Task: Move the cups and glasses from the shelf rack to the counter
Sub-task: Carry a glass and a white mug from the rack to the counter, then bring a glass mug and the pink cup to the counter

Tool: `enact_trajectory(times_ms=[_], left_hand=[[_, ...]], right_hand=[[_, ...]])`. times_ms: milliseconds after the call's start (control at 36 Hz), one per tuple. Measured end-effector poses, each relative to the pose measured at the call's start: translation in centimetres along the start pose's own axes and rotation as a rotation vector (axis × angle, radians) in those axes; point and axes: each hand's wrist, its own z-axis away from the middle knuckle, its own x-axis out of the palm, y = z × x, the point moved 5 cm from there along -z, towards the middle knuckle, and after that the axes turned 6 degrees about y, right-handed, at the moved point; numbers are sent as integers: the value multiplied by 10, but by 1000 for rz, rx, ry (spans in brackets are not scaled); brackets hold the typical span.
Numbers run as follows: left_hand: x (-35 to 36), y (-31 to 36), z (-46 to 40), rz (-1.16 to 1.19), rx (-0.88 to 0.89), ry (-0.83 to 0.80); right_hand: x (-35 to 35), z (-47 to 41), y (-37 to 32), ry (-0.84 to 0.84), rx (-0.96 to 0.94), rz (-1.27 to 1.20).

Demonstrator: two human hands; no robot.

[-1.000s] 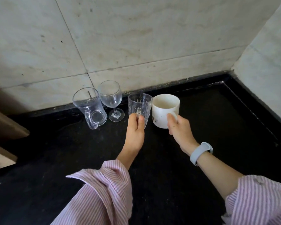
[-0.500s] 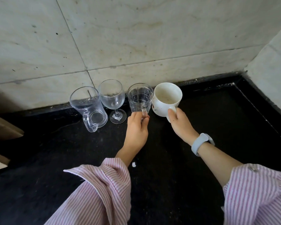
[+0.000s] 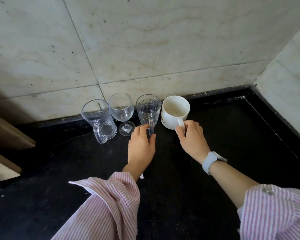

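Four vessels stand in a row on the black counter [image 3: 215, 139] against the back wall. From the left: a clear glass mug [image 3: 100, 118], a wine glass [image 3: 122, 111], a ribbed glass mug [image 3: 148, 108] and a white ceramic mug [image 3: 174, 110] with stains inside. My left hand [image 3: 141, 146] pinches the handle of the ribbed glass mug. My right hand [image 3: 191, 137] grips the handle of the white mug. Both mugs rest upright on the counter, close to touching each other.
Marble-tiled walls [image 3: 145, 49] meet in a corner at the back right. A wooden edge [image 3: 5, 135] juts in at the left. A small white speck [image 3: 141, 176] lies on the counter near my left sleeve.
Both hands have pushed the ribbed glass mug and the white mug back toward the wall, into line with the other two glasses. The mugs now stand on the counter.
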Motion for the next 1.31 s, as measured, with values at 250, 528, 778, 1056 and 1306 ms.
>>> enact_trajectory(times_ms=[250,528,778,1056,1306], left_hand=[[-102,21,24,-341,190,65],[-360,-9,118,-643,49,371],[-603,-38,391,-854,-296,729],[-752,-10,804,-1081,-744,982],[-774,40,1092,-1112,-1165,1193]], right_hand=[[-56,36,-102,178,-472,98],[-44,162,-315,-30,-888,-92],[-37,422,-498,-239,-1267,-145],[-71,820,-599,-483,-1657,-393],[-111,1116,-596,-807,-2019,-554]])
